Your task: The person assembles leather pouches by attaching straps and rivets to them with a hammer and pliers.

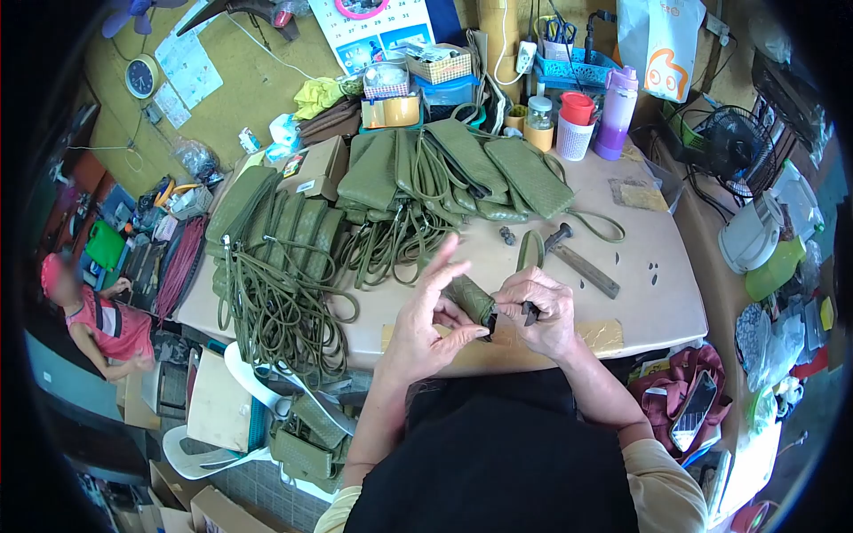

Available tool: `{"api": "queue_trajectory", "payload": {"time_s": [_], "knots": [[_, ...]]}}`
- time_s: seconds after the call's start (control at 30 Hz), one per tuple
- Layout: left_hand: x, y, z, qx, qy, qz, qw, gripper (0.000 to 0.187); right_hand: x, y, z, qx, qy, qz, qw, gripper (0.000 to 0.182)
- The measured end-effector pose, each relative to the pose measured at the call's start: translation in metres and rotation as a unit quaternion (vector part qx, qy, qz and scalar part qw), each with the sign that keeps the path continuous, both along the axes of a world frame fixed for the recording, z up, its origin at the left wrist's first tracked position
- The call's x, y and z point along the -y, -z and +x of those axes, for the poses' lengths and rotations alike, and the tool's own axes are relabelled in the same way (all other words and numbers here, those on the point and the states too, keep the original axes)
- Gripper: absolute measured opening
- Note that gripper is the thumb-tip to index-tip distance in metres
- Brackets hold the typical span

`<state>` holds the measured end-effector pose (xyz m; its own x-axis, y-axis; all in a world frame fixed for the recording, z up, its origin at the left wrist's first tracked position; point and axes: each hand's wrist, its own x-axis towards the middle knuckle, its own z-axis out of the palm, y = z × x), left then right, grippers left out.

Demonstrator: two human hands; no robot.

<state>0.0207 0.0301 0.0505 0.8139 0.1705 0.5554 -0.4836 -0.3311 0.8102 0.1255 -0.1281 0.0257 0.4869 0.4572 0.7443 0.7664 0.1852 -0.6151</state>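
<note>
My left hand (434,313) grips an olive-green woven pouch (471,298) near its lower end, thumb underneath and some fingers raised. A small black piece shows at the pouch's end, by my left thumb. Close beside it, my right hand (539,311) is closed in a pinch, with a small dark piece (530,314) showing between its fingers; I cannot tell what kind of piece it is. A green strap loop (530,250) rises just behind my right hand. Beyond that hand, a hammer (582,268) lies on the pale table (657,258).
Green woven pouches (529,178) are piled at the back, and more with long straps (280,311) hang over the left edge. A red-lidded cup (576,124) and purple bottle (616,115) stand behind. At far left is a person in pink (111,324).
</note>
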Motion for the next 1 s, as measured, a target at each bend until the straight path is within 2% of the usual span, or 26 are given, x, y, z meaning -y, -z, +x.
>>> {"api": "queue_trajectory", "payload": {"time_s": [0.03, 0.07, 0.1, 0.17, 0.2, 0.3, 0.33, 0.47, 0.5, 0.53, 0.63, 0.7, 0.73, 0.8, 0.83, 0.9, 0.93, 0.97, 1.0], "knots": [[0.002, -0.004, -0.001, -0.011, -0.009, -0.061, 0.998, 0.037, 0.000, 0.000, -0.002, 0.000, 0.001, 0.000, 1.000, 0.017], [0.000, -0.002, 0.002, -0.002, -0.036, 0.002, 0.999, 0.047, -0.001, 0.000, -0.003, -0.055, -0.003, -0.008, 0.998, 0.015], [0.000, 0.002, 0.003, -0.002, -0.035, 0.003, 0.999, 0.047, -0.002, -0.001, -0.005, -0.110, -0.008, -0.017, 0.994, 0.012], [0.002, 0.014, 0.007, 0.063, -0.126, 0.168, 0.976, 0.049, -0.006, 0.003, -0.006, -0.151, -0.020, 0.003, 0.988, 0.011], [0.009, 0.021, 0.010, 0.095, -0.149, 0.155, 0.972, 0.049, -0.007, 0.004, -0.006, -0.193, -0.032, 0.021, 0.980, 0.010], [0.020, 0.035, 0.013, 0.140, -0.161, 0.102, 0.972, 0.033, -0.007, 0.001, -0.006, -0.184, -0.023, 0.015, 0.982, 0.010], [0.025, 0.032, 0.011, 0.123, -0.169, 0.072, 0.975, 0.022, -0.006, 0.001, -0.005, -0.184, -0.023, 0.015, 0.982, 0.010], [0.021, 0.017, 0.001, 0.089, -0.172, 0.106, 0.975, 0.010, -0.006, 0.002, -0.001, -0.101, -0.014, -0.018, 0.995, 0.010], [0.017, 0.012, -0.002, 0.031, -0.130, 0.035, 0.990, 0.005, -0.006, 0.002, 0.001, -0.069, -0.023, -0.015, 0.997, 0.011], [0.014, 0.008, -0.003, -0.026, -0.087, -0.037, 0.995, 0.006, -0.005, 0.001, 0.004, -0.070, -0.023, -0.015, 0.997, 0.011], [0.002, -0.003, 0.002, -0.045, -0.088, -0.052, 0.994, 0.011, 0.000, 0.000, 0.012, -0.140, -0.073, -0.034, 0.987, 0.013], [-0.006, 0.003, 0.006, -0.031, -0.078, -0.024, 0.996, 0.012, -0.001, 0.007, 0.018, -0.179, -0.136, -0.022, 0.974, 0.013], [-0.007, 0.004, 0.007, -0.012, -0.072, -0.062, 0.995, 0.012, -0.002, 0.010, 0.019, -0.178, -0.135, -0.020, 0.975, 0.013], [-0.008, 0.010, 0.009, 0.030, -0.074, -0.148, 0.986, 0.012, -0.004, 0.015, 0.019, -0.279, -0.145, -0.001, 0.949, 0.012], [-0.009, 0.010, 0.008, 0.030, -0.072, -0.147, 0.986, 0.012, -0.005, 0.018, 0.018, -0.278, -0.144, 0.000, 0.950, 0.012], [-0.010, 0.009, 0.006, 0.104, -0.141, 0.072, 0.982, 0.020, -0.007, 0.022, 0.018, -0.381, -0.148, 0.041, 0.912, 0.013], [-0.003, 0.007, 0.003, 0.047, -0.143, 0.061, 0.987, 0.028, -0.009, 0.024, 0.016, -0.400, -0.121, 0.046, 0.907, 0.013], [-0.002, 0.014, 0.007, 0.075, -0.132, 0.096, 0.984, 0.036, -0.010, 0.024, 0.013, -0.399, -0.120, 0.046, 0.908, 0.013], [0.001, 0.014, 0.010, 0.071, -0.138, 0.130, 0.979, 0.042, -0.010, 0.024, 0.010, -0.460, -0.141, 0.066, 0.874, 0.014]]}}
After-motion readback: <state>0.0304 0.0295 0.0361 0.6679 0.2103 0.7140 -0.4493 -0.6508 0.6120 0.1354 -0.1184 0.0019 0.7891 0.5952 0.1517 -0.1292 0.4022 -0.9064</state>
